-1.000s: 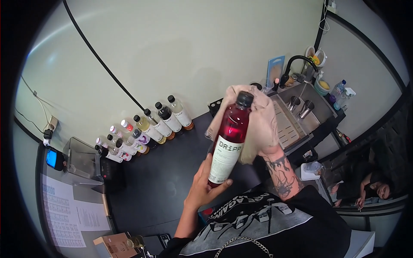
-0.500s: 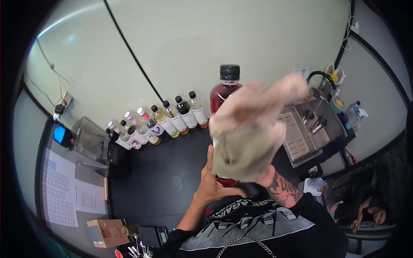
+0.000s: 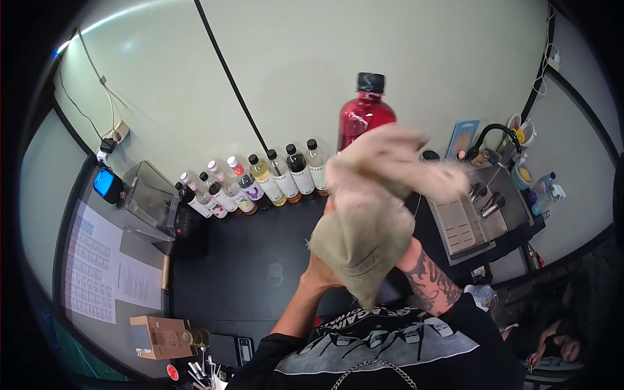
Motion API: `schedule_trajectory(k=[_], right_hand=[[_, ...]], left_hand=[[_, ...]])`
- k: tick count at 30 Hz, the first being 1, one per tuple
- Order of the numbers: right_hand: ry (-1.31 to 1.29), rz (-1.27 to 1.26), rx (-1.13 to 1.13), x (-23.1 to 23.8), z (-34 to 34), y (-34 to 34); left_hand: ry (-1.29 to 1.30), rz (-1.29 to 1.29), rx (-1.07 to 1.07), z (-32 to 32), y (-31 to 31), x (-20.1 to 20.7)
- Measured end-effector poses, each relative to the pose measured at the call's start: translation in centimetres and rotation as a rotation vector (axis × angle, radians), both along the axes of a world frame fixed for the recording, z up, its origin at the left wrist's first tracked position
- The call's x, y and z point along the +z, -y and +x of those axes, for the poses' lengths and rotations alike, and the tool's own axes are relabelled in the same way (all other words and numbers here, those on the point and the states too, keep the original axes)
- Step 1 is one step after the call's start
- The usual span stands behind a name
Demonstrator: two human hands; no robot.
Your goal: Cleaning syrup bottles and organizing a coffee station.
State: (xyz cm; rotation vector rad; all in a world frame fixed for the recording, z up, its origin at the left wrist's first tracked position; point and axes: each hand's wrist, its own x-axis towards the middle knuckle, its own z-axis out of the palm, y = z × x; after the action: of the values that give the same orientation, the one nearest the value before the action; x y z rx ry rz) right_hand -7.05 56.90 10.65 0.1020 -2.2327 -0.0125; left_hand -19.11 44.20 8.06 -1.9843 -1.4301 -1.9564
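A tall clear bottle (image 3: 365,119) of red liquid with a black cap stands upright in front of me, its lower part hidden. Low on its left side, my left hand (image 3: 320,272) is closed around it, partly covered by cloth. A beige-green cloth (image 3: 364,234) drapes over the bottle's front, its pale upper end smeared by motion. My right forearm reaches in under that cloth, and my right hand, mostly hidden in its folds, grips it against the bottle.
Several labelled bottles (image 3: 266,184) line the back of the black counter (image 3: 247,273). At right is a sink (image 3: 497,224) with a black tap (image 3: 497,129) and metal cups. A clear-lidded machine (image 3: 151,201) stands left. A cardboard box (image 3: 161,339) sits near left.
The cloth has shifted down and left over the bottle and my left hand, its loose end swinging down to the right. The bottle sits higher in view, and the view has turned slightly.
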Motion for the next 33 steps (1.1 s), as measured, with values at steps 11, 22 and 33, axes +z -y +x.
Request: schedule_trajectory(k=[11,22,33], right_hand=[[-0.111,-0.625,0.222,4.7,-0.3,1.1],[-0.261,-1.392,0.491,3.7,1.0,-0.9],[-0.056,-1.169,0.562,-5.4,1.2,0.2]], left_hand=[[0.497,-0.102,-0.140,1.0,-1.7,-1.6],[-0.174,-0.466,-0.078,-2.6,2.1,11.0],[0.742,-0.074,0.103,2.3,-4.0,4.6]])
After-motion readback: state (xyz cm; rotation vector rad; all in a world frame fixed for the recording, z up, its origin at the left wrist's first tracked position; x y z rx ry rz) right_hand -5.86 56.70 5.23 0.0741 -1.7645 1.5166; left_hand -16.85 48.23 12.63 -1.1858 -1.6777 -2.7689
